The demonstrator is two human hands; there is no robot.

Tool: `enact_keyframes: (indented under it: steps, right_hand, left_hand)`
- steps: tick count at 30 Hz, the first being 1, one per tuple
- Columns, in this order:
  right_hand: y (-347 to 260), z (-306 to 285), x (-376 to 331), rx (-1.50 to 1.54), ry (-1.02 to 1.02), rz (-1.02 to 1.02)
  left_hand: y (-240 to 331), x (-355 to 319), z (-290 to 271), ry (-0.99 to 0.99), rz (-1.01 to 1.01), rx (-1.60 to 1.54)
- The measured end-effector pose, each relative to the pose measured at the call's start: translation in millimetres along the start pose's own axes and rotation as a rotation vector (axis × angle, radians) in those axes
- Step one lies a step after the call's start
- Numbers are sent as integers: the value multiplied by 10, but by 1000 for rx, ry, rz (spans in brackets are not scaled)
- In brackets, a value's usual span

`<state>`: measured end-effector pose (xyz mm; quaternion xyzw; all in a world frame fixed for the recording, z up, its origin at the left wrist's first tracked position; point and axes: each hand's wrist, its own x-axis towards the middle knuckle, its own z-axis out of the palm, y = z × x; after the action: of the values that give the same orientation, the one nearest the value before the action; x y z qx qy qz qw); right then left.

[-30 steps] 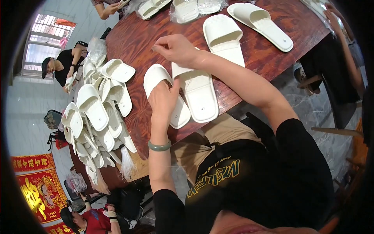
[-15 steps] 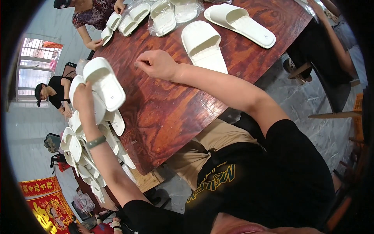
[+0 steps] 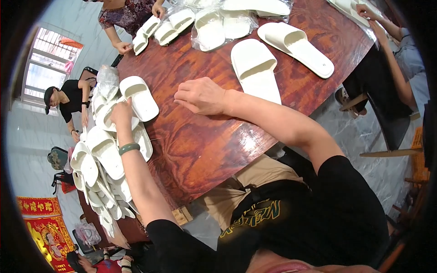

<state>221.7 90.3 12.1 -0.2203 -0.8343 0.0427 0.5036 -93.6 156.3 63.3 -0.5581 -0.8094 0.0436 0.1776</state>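
Observation:
My left hand (image 3: 121,113) grips a pair of white slippers, its fingers between the two. One slipper (image 3: 144,105) faces up beside my fingers, sole flat; its mate lies partly under my hand. They rest at the near end of a pile of white slippers (image 3: 107,152) along the table's left side. My right hand (image 3: 200,96) is loosely closed just above or on the wooden table, palm turned down, so I cannot see what is in it, if anything. Beyond it lie a single white slipper (image 3: 257,75), partly behind my forearm, and another slipper (image 3: 302,52).
Bagged slippers (image 3: 223,27) line the far edge of the reddish table (image 3: 195,154). A clear plastic bag (image 3: 108,82) stands by the pile. Co-workers are at the far left (image 3: 129,18), the left (image 3: 68,100) and the right (image 3: 400,59). A stool (image 3: 391,154) is at the right.
My left hand has lowered the slipper pair onto the pile's end. My right hand has turned palm down, its fingers a little straighter. The view has shifted slightly.

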Motion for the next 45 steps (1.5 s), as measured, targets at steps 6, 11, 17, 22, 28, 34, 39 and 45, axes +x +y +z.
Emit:
enact_keyframes:
  steps: [6,11,17,22,28,34,39,45]
  right_hand:
    - [-133,-602,146,-301,-227,60]
    - [-168,-1849,-381,-579,-668,362]
    - [326,-2232,-935,-711,-598,598]
    - [758,-1897,-1030,-294,-310,698]
    - [492,-1295,-1152,-435,85,548]
    - [147,-1156,-834,-574,-141,519]
    - [104,-1007,-556,-437,-76,668]
    - [-212,-458,-577,202,61,885]
  left_hand:
    - [54,-465,-316,111,24,-170]
    - [-75,-1204,-734,137,98,-402]
    - [75,-1880,-908,-153,171,-804]
    - [466,-2076,-725,-189,477,-698]
    - [590,-2414,-665,-276,621,-761]
    - [756,-2529,-652,-338,632,-827]
    - [923,-2538,-586,-294,585,-934]
    - [963,-2403,-451,-219,469,-851]
